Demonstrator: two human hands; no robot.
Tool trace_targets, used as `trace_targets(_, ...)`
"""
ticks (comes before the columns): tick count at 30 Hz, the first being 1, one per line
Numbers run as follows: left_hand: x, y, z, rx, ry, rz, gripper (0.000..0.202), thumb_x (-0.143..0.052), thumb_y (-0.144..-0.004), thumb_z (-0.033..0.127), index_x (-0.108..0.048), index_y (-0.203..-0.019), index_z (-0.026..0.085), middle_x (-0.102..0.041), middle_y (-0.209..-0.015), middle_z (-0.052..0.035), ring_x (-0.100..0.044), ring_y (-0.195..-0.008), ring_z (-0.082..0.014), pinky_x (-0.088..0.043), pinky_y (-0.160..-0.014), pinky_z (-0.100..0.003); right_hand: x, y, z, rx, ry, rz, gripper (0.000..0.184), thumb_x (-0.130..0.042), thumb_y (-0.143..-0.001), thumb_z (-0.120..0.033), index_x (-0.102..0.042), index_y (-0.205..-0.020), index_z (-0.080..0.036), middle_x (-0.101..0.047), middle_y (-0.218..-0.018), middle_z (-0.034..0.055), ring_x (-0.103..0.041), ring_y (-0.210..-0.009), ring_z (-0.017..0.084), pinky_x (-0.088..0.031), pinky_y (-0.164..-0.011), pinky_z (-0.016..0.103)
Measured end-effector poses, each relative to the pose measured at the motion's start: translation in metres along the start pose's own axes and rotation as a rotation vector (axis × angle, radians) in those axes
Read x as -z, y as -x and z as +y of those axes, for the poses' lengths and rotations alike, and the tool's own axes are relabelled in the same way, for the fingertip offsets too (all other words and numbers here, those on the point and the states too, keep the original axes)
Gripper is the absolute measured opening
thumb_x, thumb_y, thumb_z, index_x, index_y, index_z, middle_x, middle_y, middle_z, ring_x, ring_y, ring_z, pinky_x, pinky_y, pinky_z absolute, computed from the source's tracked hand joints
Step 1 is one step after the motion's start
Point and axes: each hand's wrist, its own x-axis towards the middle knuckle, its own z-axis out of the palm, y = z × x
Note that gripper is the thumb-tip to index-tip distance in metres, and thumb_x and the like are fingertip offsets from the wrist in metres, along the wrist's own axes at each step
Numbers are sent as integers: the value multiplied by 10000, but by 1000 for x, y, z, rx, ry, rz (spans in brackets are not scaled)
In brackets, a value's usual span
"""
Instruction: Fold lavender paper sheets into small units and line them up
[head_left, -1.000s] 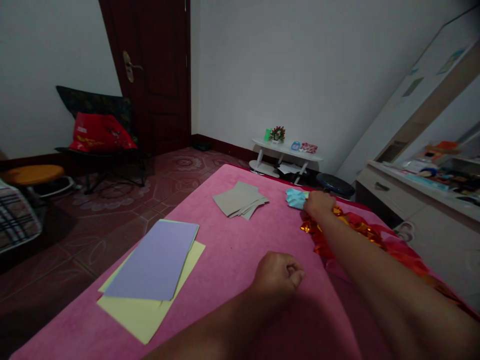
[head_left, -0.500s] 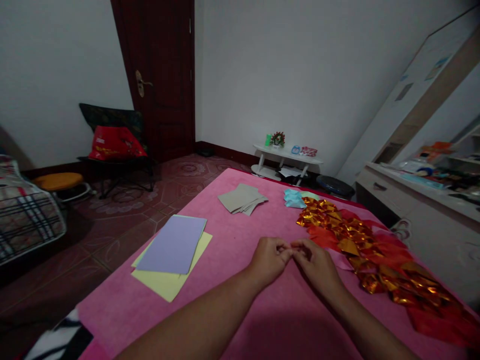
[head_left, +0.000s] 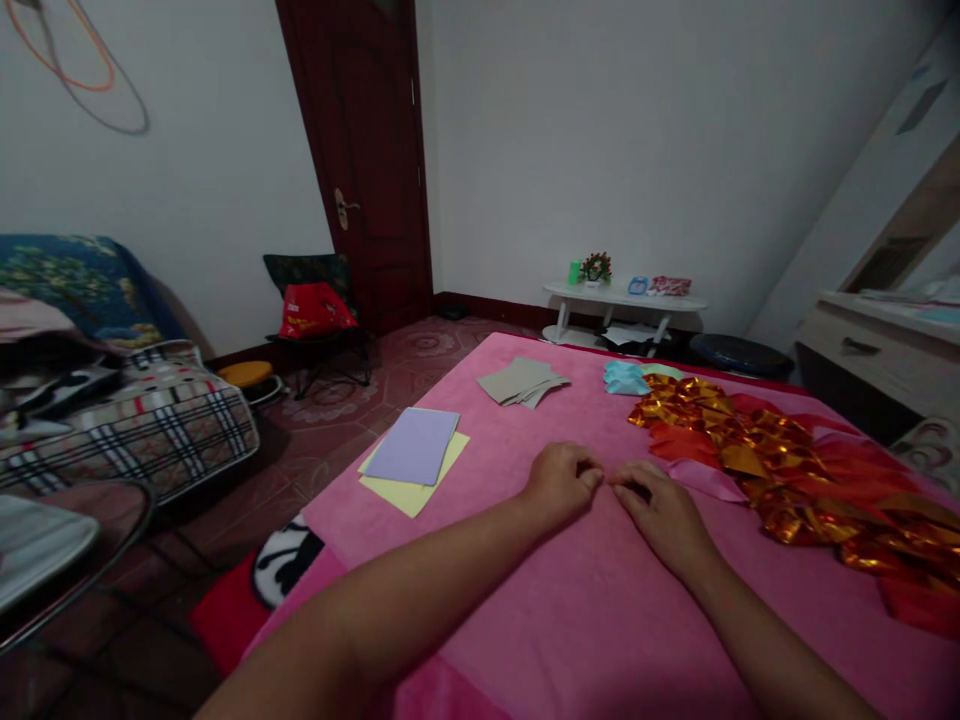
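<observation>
Head view, clock directions taken from the gap between the hands. Both hands hover low over or rest on the pink surface (head_left: 637,630), facing each other, fingertips near but apart. The left forearm enters from 8 o'clock, its hand (head_left: 559,482) bent inward with fingers curled; the right forearm enters from 5 o'clock, its hand (head_left: 666,515) arched, with thumb and fingers drawn narrowly together. Whether either grips anything between the fingertips cannot be told. The pink piece (head_left: 705,478) lies at 3 o'clock, beside the right hand — gold foil pieces (head_left: 795,510) beyond it. Light-blue pieces (head_left: 624,378) lie at 12, grey cards (head_left: 517,380) at 11, a lavender sheet (head_left: 412,445) at 9.
</observation>
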Motion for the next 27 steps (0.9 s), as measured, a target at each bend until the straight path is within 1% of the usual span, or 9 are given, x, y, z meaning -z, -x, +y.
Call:
trace_targets(2, 18, 8, -1, -27, -113, -48, 184, -574, -777, 240, -718, -881, 190, -711, -850, -34, -616, -785, -162, -458, -736, -263, 1, 0, -1, 8, -21, 3, 150, -476, -795, -223, -622, -766, -200, -602, -848, 57, -566, -825, 208, -452, -758, 340)
trace_targets(5, 64, 25, -6, 8, -366, -80, 230, -615, -760, 316, -708, -936, 203, -696, -934, -65, -606, -896, -216, -443, -825, -329, 1, 0, -3, 13, -36, 10, 148, -480, -784, -217, -620, -739, -199, -600, -819, 54, -566, -804, 206, -455, -742, 337)
trace_targets(9, 137, 48, -24, 90, -591, -69, 509, -647, -719, 463, -611, -1159, 209, -613, -1178, -97, -534, -1098, -271, -379, -965, -396, 1, -1, -3, 4, -11, 5, 149, -482, -775, -207, -625, -734, -201, -601, -814, 49, -566, -791, 202, -456, -733, 331)
trace_targets(12, 176, 62, -43, 208, -726, -63, 647, -583, -725, 594, -553, -1235, 196, -576, -1244, -115, -481, -1177, -309, -320, -1015, -468, -1, -2, 1, 10, 10, 3, 147, -482, -776, -203, -623, -734, -205, -601, -822, 45, -567, -798, 199, -453, -744, 329)
trace_targets(14, 187, 72, -54, 312, -775, -98, 795, -554, -681, 695, -509, -1283, 178, -527, -1306, -148, -460, -1200, -344, -316, -1007, -508, -2, -2, 3, 19, 20, 9, 144, -483, -775, -202, -623, -742, -204, -600, -826, 44, -566, -802, 198, -452, -746, 327)
trace_targets(16, 190, 81, -63, 383, -780, -159, 904, -518, -651, 758, -479, -1312, 142, -505, -1318, -186, -471, -1187, -361, -352, -979, -492, -2, -3, 4, 31, 26, 14, 140, -485, -775, -204, -623, -748, -201, -598, -823, 45, -565, -799, 197, -452, -742, 325)
trace_targets(19, 186, 91, -70, 376, -761, -215, 923, -499, -655, 769, -472, -1318, 128, -494, -1315, -202, -483, -1178, -348, -381, -966, -425, -1, -3, 3, 38, 29, 8, 138, -484, -776, -206, -619, -748, -199, -596, -816, 44, -565, -794, 196, -453, -738, 322)
trace_targets(22, 185, 95, -68, 343, -750, -232, 817, -518, -690, 718, -525, -1257, 129, -558, -1222, -187, -538, -1099, -319, -417, -912, -375, 0, -2, 1, 28, 32, 12, 141, -483, -775, -208, -623, -756, -201, -600, -819, 44, -567, -801, 198, -453, -744, 325)
trace_targets(27, 196, 94, -58, 201, -684, -314, 469, -558, -770, 544, -637, -1027, 160, -648, -1022, -130, -602, -915, -244, -435, -799, -300, 1, -2, -2, 29, 15, 17, 137, -492, -763, -218, -626, -735, -203, -611, -815, 45, -570, -798, 204, -456, -742, 332)
